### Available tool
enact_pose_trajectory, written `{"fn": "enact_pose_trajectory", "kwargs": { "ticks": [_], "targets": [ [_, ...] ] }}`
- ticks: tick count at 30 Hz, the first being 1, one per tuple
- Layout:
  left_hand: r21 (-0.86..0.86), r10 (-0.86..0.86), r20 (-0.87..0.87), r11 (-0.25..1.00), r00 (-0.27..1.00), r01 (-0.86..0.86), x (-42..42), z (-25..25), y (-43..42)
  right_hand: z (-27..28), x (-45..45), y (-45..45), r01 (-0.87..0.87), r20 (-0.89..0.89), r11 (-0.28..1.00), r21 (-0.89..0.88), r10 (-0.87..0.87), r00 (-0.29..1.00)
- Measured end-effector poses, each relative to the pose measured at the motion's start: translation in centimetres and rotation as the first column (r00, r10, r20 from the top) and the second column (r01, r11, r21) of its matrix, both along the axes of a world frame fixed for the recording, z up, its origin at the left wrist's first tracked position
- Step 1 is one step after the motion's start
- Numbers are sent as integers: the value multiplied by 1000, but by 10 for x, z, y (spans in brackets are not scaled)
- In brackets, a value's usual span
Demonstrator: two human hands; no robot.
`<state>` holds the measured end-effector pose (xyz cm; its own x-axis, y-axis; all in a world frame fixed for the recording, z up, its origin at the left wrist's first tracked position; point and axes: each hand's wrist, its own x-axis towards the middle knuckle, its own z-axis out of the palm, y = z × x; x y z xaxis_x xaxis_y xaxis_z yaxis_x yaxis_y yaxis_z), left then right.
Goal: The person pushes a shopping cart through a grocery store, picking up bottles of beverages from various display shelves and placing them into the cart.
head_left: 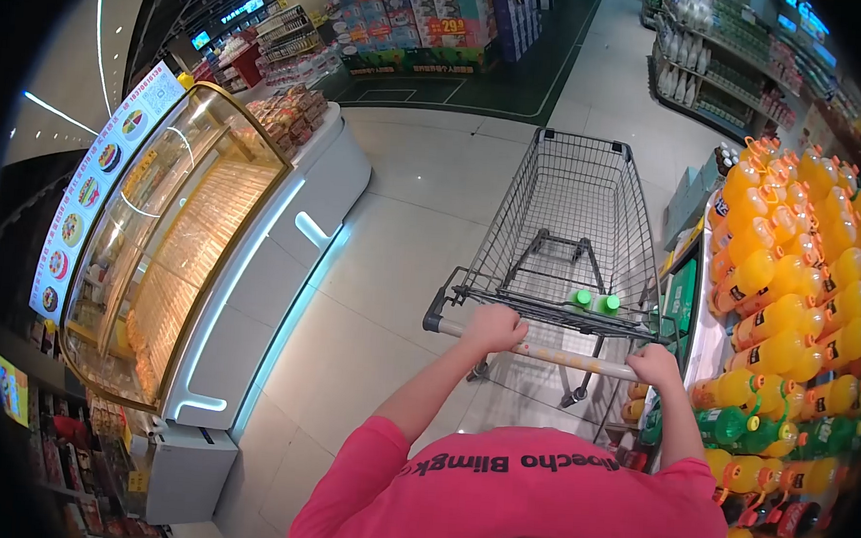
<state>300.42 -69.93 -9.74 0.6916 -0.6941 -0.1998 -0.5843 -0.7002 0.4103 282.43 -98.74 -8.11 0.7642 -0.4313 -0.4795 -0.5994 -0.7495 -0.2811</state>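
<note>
A wire shopping cart [578,194] stands in front of me on the tiled floor. My left hand [495,329] is wrapped around its pale handle bar [572,358] left of the middle. Near the bar's right end, my right hand [653,364] is closed on the same handle. Two round green caps [595,302] show at the near end of the cart, just beyond the handle. What lies under the caps is hard to make out.
Close on the right rises a stack of orange drink bottles [771,277], with green bottles [734,426] lower down. A lit glass display case [194,227] runs along the left. Tiled floor [414,205] lies between it and the cart. Boxed goods [419,20] and shelves [714,60] stand ahead.
</note>
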Motion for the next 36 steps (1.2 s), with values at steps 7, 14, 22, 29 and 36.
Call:
{"fn": "enact_pose_trajectory", "kwargs": {
  "ticks": [7, 14, 22, 29, 36],
  "targets": [
    [27, 91, 38, 995, 995, -92, 10, 0, -24, 5, 13, -25, -77, 45, 997, 18, 76, 996],
    [-13, 107, 83, 994, 991, -106, 15, 0, -44, -2, 13, -45, -89, 198, 996, -27, 93, 976],
    [-4, -59, 52, 998, 997, 59, 37, 1, -81, -3, 22, -69, 6, 327, 997, -76, 20, 945],
    [48, -20, 86, 999, 996, 16, 62, -1, -111, -1, 44, -93, 42, 296, 988, -149, 4, 955],
    [-5, -66, 66, 998, 996, 66, 81, 1, -146, 15, 59, -115, 89, 3, 990, -105, -89, 996]
  ]
}}
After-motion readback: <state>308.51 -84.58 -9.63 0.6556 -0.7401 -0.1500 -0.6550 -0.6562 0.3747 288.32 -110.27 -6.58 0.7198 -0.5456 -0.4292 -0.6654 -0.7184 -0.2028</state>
